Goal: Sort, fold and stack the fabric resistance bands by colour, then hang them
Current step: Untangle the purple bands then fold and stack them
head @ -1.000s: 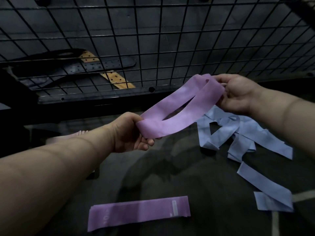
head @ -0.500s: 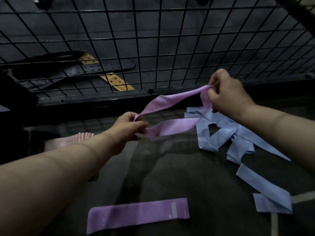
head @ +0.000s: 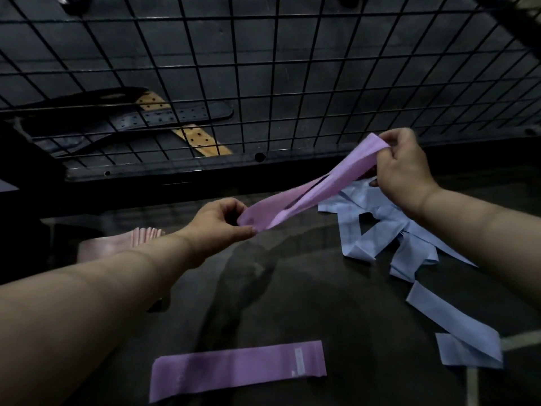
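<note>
I hold a purple fabric band [head: 310, 190] stretched in the air between both hands. My left hand [head: 218, 222] pinches its lower left end. My right hand [head: 402, 168] grips its upper right end, higher and farther away. The loop is slightly twisted, with a narrow slit between its two layers. Another purple band [head: 237, 367] lies flat and folded on the dark surface near me. A loose heap of light blue bands [head: 389, 232] lies at the right, under my right hand. A stack of pink bands [head: 117, 244] sits at the left, partly behind my left forearm.
A black wire grid panel [head: 263, 68] stands behind the work surface. Dark perforated belts [head: 164, 117] and a tan one [head: 199, 139] lie behind the grid at left. One blue band [head: 456, 326] trails toward the right front edge.
The band's two layers, apart half a second ago, have been pulled taut and closer together. My right hand rose a little; my left hand kept its place.
</note>
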### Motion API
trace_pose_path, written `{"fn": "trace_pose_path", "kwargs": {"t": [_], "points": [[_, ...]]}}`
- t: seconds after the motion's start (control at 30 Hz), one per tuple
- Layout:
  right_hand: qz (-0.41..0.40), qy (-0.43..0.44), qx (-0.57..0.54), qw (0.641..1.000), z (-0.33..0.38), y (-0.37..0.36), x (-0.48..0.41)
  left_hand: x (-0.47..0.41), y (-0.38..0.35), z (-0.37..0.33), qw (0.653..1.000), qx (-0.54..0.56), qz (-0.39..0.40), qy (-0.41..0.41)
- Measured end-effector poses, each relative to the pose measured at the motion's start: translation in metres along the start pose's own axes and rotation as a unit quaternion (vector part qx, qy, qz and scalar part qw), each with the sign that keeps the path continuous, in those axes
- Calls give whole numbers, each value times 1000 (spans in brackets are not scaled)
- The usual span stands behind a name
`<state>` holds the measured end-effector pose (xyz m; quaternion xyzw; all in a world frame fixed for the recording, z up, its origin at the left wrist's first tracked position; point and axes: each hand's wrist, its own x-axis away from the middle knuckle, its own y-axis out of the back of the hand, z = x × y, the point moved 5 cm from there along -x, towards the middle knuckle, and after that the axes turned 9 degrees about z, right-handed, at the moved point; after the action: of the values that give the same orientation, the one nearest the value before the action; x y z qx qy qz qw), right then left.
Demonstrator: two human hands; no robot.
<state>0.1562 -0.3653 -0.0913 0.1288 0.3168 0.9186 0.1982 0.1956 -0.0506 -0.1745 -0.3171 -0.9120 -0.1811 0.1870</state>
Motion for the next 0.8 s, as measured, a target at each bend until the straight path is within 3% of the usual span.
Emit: {"fn": "trace_pose_path", "kwargs": {"t": [0.2,0.37,0.43,0.57,0.8], "points": [[23,-6,69,997,-4,-4,4,2,16,-13,979,-44,-184,-72],[45,17,87,995,-4,-11,13,11,31,-27,934,-162,-316,-45],[41,22,49,998,-4,-14,14,9,32,-29,937,-146,-313,-43],[33,35,-18,999,-4,-20,19,6,20,-19,967,26,-250,-24],[61,38,-182,981,6,-33,31,2,12,-1,964,125,-235,-13]]}}
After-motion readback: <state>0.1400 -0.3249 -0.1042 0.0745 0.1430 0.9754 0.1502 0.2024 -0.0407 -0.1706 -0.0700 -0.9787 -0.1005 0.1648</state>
